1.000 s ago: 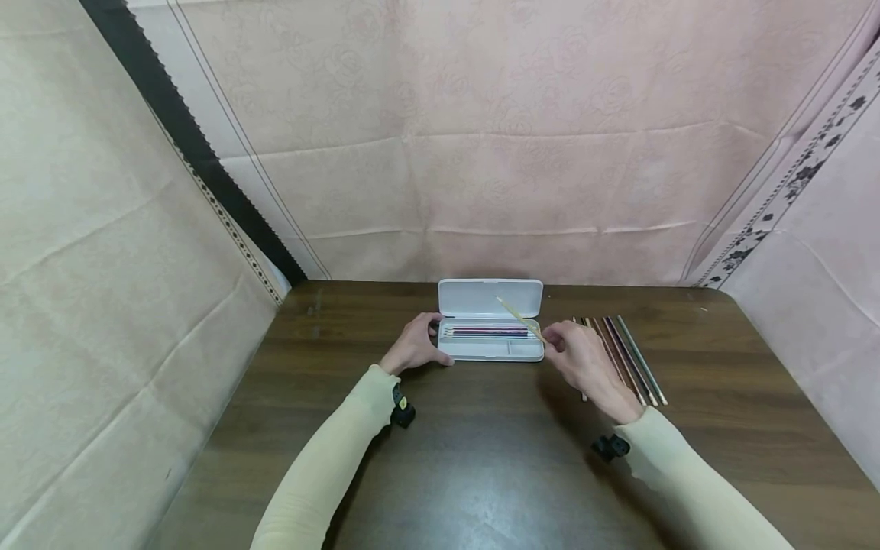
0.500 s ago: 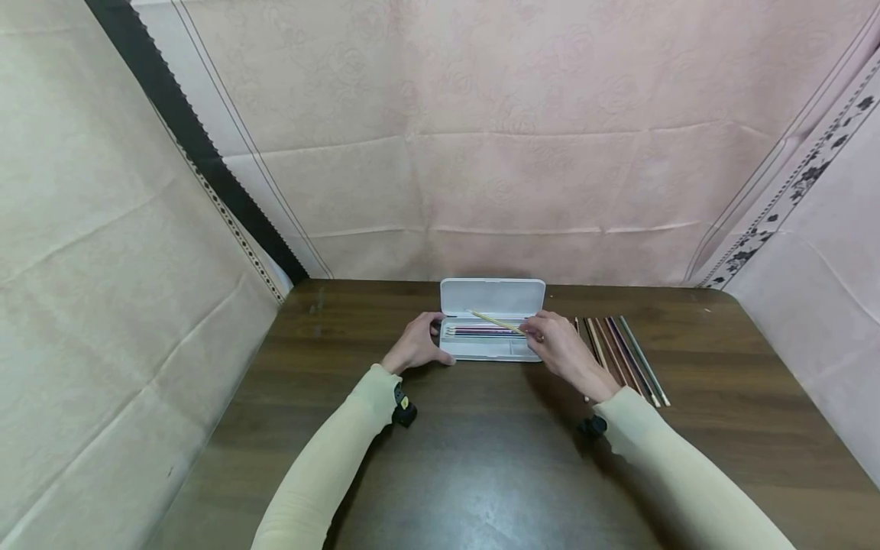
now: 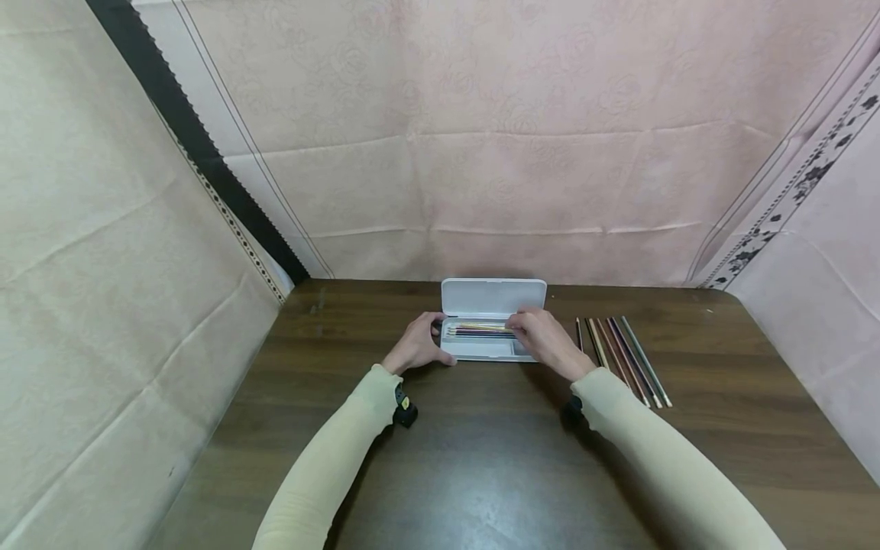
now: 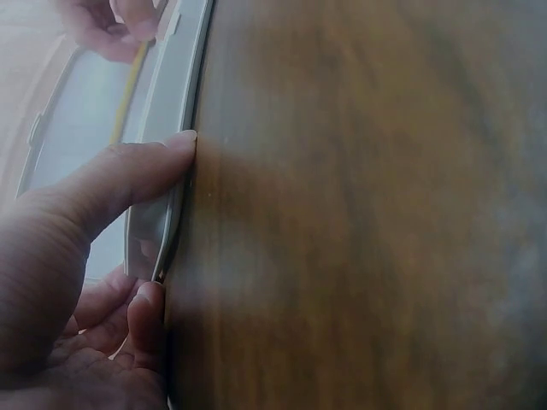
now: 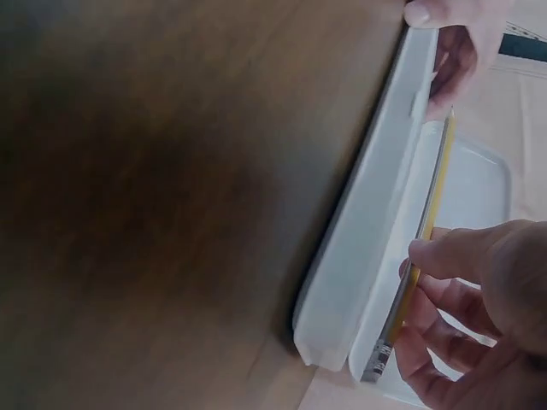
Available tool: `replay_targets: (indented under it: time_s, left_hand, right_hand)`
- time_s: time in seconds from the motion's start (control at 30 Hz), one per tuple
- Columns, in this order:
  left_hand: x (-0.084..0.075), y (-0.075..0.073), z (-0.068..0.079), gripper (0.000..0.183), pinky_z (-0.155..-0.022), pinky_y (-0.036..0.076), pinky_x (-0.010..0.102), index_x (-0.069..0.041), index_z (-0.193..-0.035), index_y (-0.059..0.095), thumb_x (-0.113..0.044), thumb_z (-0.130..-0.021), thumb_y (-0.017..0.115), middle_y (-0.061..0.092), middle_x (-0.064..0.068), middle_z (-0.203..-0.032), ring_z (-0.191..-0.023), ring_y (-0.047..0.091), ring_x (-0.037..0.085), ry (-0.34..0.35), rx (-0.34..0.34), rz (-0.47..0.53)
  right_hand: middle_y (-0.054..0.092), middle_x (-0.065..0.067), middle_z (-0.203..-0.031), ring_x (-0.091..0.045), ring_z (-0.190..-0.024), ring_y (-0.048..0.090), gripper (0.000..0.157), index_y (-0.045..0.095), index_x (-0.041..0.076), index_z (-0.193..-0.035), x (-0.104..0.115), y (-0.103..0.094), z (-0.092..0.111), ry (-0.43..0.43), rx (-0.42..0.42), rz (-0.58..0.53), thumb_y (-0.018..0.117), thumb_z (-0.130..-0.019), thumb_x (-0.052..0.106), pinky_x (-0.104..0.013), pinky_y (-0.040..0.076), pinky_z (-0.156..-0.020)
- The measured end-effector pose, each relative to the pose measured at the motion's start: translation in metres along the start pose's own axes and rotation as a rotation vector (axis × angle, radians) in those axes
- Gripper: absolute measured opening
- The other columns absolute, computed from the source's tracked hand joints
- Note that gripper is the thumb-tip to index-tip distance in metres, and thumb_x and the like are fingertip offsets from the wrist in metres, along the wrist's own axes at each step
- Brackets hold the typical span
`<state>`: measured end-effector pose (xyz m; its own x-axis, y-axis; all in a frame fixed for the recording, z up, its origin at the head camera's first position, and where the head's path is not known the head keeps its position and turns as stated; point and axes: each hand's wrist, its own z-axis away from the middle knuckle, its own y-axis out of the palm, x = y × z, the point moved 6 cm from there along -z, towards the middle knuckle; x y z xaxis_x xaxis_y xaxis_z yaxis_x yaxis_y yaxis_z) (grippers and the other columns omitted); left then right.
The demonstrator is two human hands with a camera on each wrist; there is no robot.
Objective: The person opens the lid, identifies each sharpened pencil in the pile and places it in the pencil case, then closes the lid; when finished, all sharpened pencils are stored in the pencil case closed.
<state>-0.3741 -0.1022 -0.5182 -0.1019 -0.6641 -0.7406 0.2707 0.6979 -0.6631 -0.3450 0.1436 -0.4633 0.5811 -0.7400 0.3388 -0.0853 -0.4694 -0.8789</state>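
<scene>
A white pencil case (image 3: 481, 351) lies open on the table, its lid (image 3: 492, 296) tipped back. My left hand (image 3: 417, 342) grips the case's left end, the thumb (image 4: 145, 175) along the front edge and the fingers round the corner. Over the right part of the case, my right hand (image 3: 546, 340) pinches a yellow pencil (image 5: 438, 184) between thumb and fingers. The pencil lies lengthwise along the case, its tip toward the left hand. Whether it touches the case bottom I cannot tell. Several pencils (image 3: 467, 334) lie inside, partly hidden by the right hand.
Several coloured pencils (image 3: 632, 359) lie side by side on the brown wooden table (image 3: 474, 458), to the right of the case. Behind the table hangs a pale patterned cloth (image 3: 509, 153), with more cloth at both sides.
My right hand has moved left and brought the yellow pencil over the case, turning it from slanted to lengthwise and lowering it. The left hand has stayed on the case.
</scene>
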Motion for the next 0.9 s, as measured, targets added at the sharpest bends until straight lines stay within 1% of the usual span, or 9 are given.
replay_targets:
  time_s: [0.13, 0.3, 0.5, 0.6, 0.7, 0.9]
  left_hand:
    - [-0.001, 0.0, 0.0, 0.095, -0.118, 0.052, 0.049, -0.01, -0.158, 0.051, -0.02, -0.078, 0.1, 0.057, 0.014, -0.156, -0.137, 0.06, 0.032, 0.001, 0.003, -0.003]
    - [0.0, 0.0, 0.0, 0.095, -0.118, 0.052, 0.049, -0.01, -0.158, 0.051, -0.019, -0.077, 0.1, 0.057, 0.014, -0.155, -0.137, 0.06, 0.031, 0.0, 0.003, -0.002]
    - [0.0, 0.001, -0.001, 0.095, -0.118, 0.052, 0.049, -0.01, -0.158, 0.051, -0.02, -0.077, 0.1, 0.057, 0.013, -0.155, -0.137, 0.06, 0.031, 0.0, 0.002, -0.005]
    - [-0.001, 0.001, -0.001, 0.095, -0.118, 0.051, 0.049, -0.01, -0.158, 0.051, -0.02, -0.078, 0.1, 0.057, 0.014, -0.155, -0.138, 0.059, 0.031, -0.002, 0.001, -0.004]
    - [-0.001, 0.001, -0.001, 0.094, -0.119, 0.051, 0.049, -0.01, -0.158, 0.051, -0.019, -0.078, 0.099, 0.057, 0.014, -0.155, -0.138, 0.059, 0.031, -0.003, 0.002, -0.002]
    - [0.001, 0.001, -0.002, 0.094, -0.118, 0.051, 0.049, -0.01, -0.158, 0.051, -0.019, -0.078, 0.099, 0.057, 0.014, -0.154, -0.137, 0.059, 0.031, -0.002, 0.003, 0.001]
  right_hand:
    - [0.078, -0.013, -0.095, -0.021, -0.081, 0.065, 0.019, 0.085, 0.0, -0.103, -0.002, 0.006, -0.008, -0.006, 0.017, 0.008, 0.069, -0.097, -0.009, -0.045, 0.064, -0.083]
    - [0.078, -0.013, -0.094, -0.019, -0.08, 0.066, 0.022, 0.085, 0.0, -0.1, -0.004, 0.012, -0.013, -0.011, 0.04, -0.017, 0.068, -0.096, -0.012, -0.044, 0.064, -0.08]
    - [0.081, -0.015, -0.1, -0.02, -0.083, 0.068, 0.018, 0.086, 0.001, -0.103, -0.008, 0.016, -0.014, 0.03, 0.072, -0.024, 0.073, -0.096, -0.009, -0.046, 0.065, -0.085]
    - [0.082, -0.016, -0.103, -0.022, -0.085, 0.07, 0.018, 0.086, 0.001, -0.105, -0.008, 0.016, -0.015, 0.035, 0.075, -0.021, 0.074, -0.096, -0.008, -0.047, 0.066, -0.087]
    - [0.082, -0.016, -0.103, -0.023, -0.085, 0.071, 0.018, 0.086, 0.0, -0.104, -0.007, 0.015, -0.015, 0.024, 0.072, -0.018, 0.074, -0.096, -0.009, -0.048, 0.066, -0.087]
    - [0.082, -0.016, -0.099, -0.023, -0.084, 0.07, 0.015, 0.086, 0.001, -0.102, -0.006, 0.015, -0.016, 0.001, 0.067, -0.014, 0.076, -0.095, -0.007, -0.047, 0.065, -0.083]
